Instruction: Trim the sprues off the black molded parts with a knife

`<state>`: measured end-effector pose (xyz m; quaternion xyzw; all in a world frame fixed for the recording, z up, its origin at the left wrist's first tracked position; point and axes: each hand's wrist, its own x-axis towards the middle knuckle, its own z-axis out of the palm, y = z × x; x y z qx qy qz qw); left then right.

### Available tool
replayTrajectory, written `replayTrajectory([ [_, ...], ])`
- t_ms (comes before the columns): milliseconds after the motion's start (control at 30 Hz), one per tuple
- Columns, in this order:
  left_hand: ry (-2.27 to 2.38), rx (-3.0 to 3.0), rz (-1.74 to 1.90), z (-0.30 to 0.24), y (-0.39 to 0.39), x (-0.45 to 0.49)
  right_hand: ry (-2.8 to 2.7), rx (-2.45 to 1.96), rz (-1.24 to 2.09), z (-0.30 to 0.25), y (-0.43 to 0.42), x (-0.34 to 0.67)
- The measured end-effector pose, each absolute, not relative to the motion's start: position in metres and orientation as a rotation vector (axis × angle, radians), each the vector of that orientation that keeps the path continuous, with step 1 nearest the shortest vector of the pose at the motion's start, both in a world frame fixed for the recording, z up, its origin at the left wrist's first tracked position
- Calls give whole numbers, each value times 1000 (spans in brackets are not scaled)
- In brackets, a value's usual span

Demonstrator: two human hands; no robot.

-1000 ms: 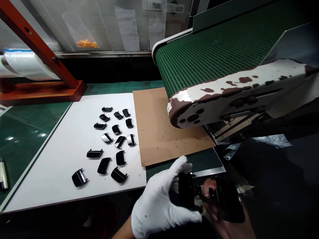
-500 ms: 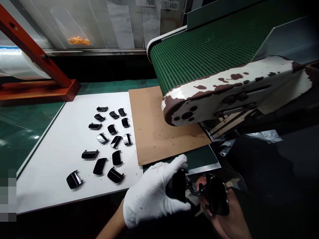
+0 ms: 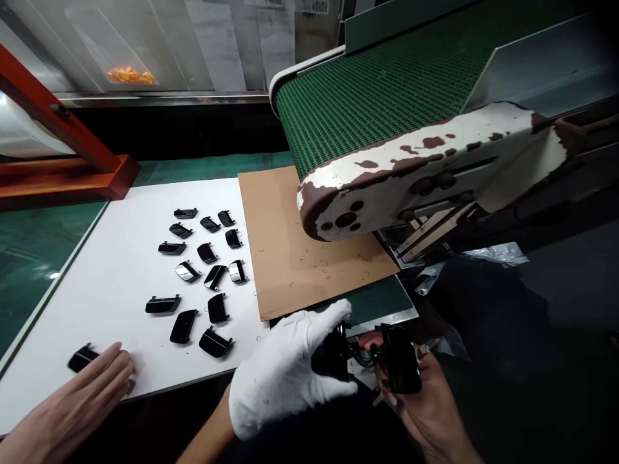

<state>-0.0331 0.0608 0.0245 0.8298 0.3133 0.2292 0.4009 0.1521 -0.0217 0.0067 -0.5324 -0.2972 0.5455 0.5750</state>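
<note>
Left hand [image 3: 285, 380] and right hand [image 3: 428, 406] each grip an end of the black piece [image 3: 397, 365], which runs left-to-right between them.

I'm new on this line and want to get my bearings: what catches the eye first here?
The green conveyor belt with its peeling white side plate looms at upper right. At bottom centre, a white-gloved left hand and bare right hand grip glossy black plastic parts. More black parts lie scattered on a white sheet, where another person's hand rests at lower left.
</note>
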Motion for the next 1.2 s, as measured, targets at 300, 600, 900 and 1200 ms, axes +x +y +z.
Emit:
replayTrajectory([
  [300,648,2309,577,27,68,-32,-785,-1203,1322,1,-26,164],
  [600,790,1948,828,7,36,-24,-560,-1148,1483,7,-16,163],
  [900,795,1736,1139,-22,3,-11,-343,-999,1758,-20,-28,148],
  [1200,586,1404,1472,-20,3,24,-329,-1060,1607,-34,-38,120],
])
